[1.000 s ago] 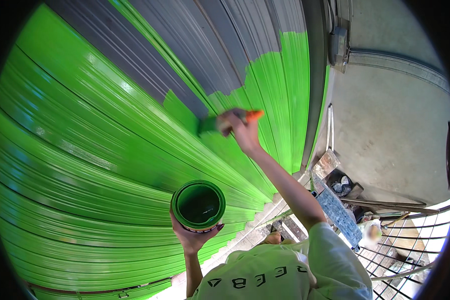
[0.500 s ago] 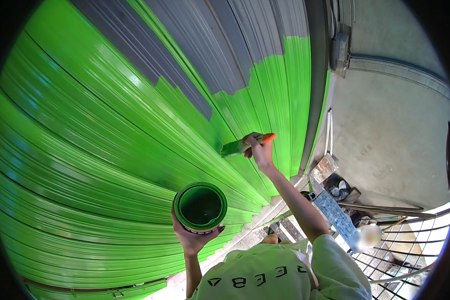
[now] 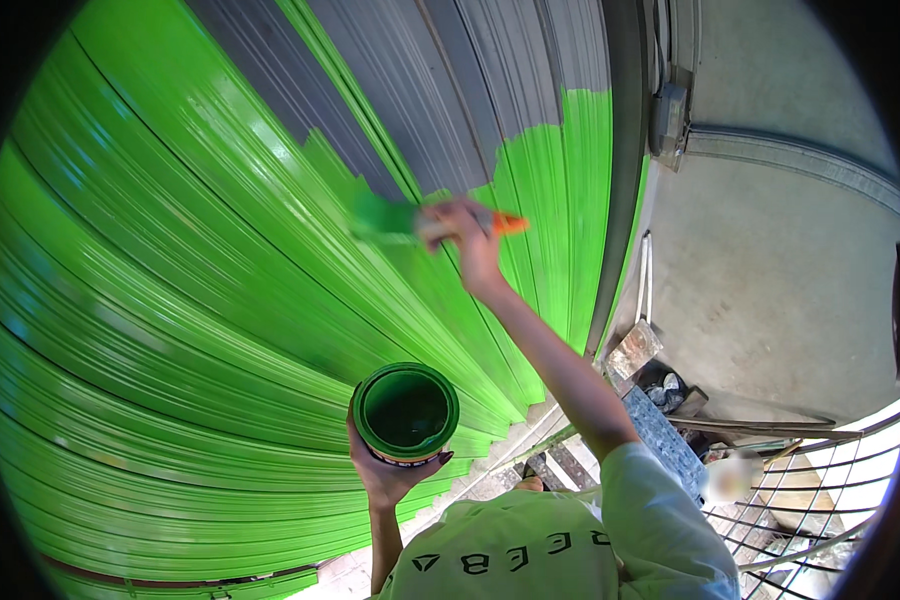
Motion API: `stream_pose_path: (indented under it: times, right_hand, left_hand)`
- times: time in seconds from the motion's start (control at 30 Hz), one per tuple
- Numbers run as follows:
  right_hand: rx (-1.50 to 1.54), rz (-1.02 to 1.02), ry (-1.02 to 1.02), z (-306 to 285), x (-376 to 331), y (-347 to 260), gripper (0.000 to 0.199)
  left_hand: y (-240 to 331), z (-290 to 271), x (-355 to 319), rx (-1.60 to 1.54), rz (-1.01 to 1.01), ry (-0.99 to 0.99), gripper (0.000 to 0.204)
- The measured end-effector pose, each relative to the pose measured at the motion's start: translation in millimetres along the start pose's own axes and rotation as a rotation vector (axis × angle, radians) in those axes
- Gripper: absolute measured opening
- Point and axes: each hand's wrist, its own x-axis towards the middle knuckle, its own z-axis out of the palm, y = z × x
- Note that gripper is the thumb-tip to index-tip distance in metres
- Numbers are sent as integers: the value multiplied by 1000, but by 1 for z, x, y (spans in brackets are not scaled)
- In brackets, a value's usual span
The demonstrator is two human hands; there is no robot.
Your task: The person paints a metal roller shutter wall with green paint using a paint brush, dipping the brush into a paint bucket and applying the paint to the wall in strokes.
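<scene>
Left hand [image 3: 390, 482] holds a can [image 3: 453, 405], right hand [image 3: 466, 238] grips a brush [image 3: 390, 217], likely painting the wall [image 3: 260, 275], whose gray part [image 3: 400, 90] toward the top edge may want strokes next.

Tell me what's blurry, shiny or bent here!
Head view: the orange-handled, green-bristled paintbrush and bare right hand are blurred; head view: the ridged green-and-grey wall has pale glare and looks bent; head view: the round green can looks sharper.

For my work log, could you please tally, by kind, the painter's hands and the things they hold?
Hands: 2 (left hand, right hand)
Open paint can: 1
Orange-tipped paintbrush: 1
Total: 4
</scene>
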Motion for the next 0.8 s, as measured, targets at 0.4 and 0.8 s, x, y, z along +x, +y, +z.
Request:
stream_pose_path:
  times: [0.4,0.8]
  right_hand:
    - [-62,-25,153,25,48,-35,18]
    - [-429,204,260,-110,-39,48,26]
  left_hand:
    - [-3,2,-1,-48,-28,-5,107]
    - [6,3,3,142,-15,42,111]
